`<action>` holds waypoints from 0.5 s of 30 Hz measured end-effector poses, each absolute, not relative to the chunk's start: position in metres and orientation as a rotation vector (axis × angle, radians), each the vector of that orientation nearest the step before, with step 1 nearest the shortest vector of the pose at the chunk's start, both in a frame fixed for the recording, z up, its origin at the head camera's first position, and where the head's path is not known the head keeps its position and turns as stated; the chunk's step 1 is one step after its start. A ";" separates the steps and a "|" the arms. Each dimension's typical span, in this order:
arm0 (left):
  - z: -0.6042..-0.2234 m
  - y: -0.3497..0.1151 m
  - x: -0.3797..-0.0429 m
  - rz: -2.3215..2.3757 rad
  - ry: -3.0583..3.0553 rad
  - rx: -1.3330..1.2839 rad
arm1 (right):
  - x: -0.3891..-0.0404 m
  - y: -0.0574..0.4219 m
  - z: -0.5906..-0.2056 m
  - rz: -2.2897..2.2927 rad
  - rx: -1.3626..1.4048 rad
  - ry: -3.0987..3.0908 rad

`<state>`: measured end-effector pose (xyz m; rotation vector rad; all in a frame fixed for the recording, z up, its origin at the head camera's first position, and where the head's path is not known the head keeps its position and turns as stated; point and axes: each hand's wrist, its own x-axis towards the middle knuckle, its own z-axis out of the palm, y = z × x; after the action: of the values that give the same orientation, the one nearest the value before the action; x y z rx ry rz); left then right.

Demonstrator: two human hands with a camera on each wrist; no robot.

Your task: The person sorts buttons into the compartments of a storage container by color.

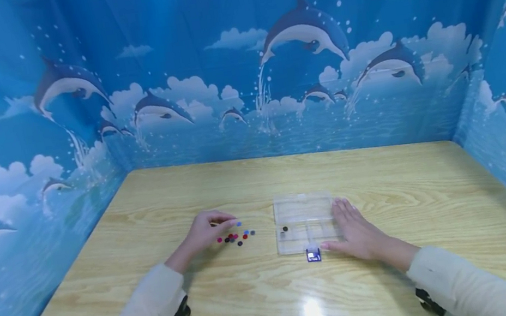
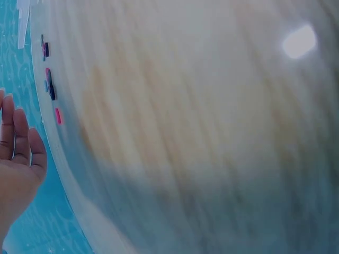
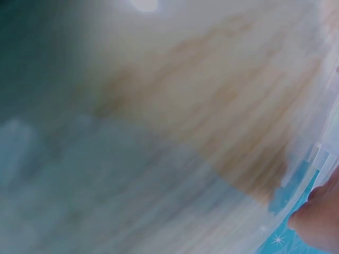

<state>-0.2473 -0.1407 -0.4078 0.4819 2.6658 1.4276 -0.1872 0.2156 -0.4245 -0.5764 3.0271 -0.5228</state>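
Note:
A clear plastic compartment box (image 1: 296,250) lies on the table with its lid (image 1: 302,206) folded back and a dark blue latch (image 1: 313,255) at the front. Inside its left compartment sits a dark disc (image 1: 285,228). My right hand (image 1: 362,236) rests along the box's right side, fingers extended, thumb by the front corner. To the left, my left hand (image 1: 207,230) is at the far edge of a loose group of small round discs (image 1: 232,237), coloured red, pink, black, grey and blue. Its thumb and forefinger pinch a small blue disc (image 1: 238,224).
The wood-grain table (image 1: 275,298) reaches back to a blue curtain (image 1: 231,145) printed with dolphins, which also hangs at both sides. A bright light reflection falls on the tabletop in front of the box. Black wrist devices (image 1: 180,312) show at both sleeves.

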 end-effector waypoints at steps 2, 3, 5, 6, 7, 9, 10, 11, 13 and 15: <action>-0.407 -0.143 -0.246 1.428 2.667 0.478 | -0.187 0.216 -0.424 -0.526 -0.572 3.025; -0.407 -0.145 -0.246 1.424 2.670 0.477 | -0.187 0.215 -0.424 -0.530 -0.571 3.023; -0.406 -0.148 -0.245 1.420 2.675 0.479 | -0.187 0.215 -0.423 -0.531 -0.569 3.020; -0.405 -0.149 -0.245 1.415 2.679 0.473 | -0.187 0.215 -0.423 -0.531 -0.569 3.019; -0.405 -0.150 -0.245 1.412 2.680 0.470 | -0.187 0.215 -0.423 -0.531 -0.569 3.018; -0.405 -0.153 -0.244 1.402 2.688 0.473 | -0.186 0.215 -0.423 -0.530 -0.569 3.018; -0.405 -0.154 -0.244 1.403 2.691 0.479 | -0.186 0.215 -0.423 -0.530 -0.569 3.017; -0.405 -0.156 -0.244 1.400 2.694 0.479 | -0.187 0.215 -0.423 -0.530 -0.570 3.017; -0.406 -0.158 -0.244 1.398 2.696 0.489 | -0.187 0.215 -0.423 -0.531 -0.570 3.017; -0.406 -0.159 -0.244 1.395 2.701 0.495 | -0.187 0.215 -0.424 -0.532 -0.570 3.015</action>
<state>-0.2437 -0.1589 -0.4058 0.4946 2.7008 1.3946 -0.1870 0.2153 -0.4237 -0.5703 3.0154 -0.5322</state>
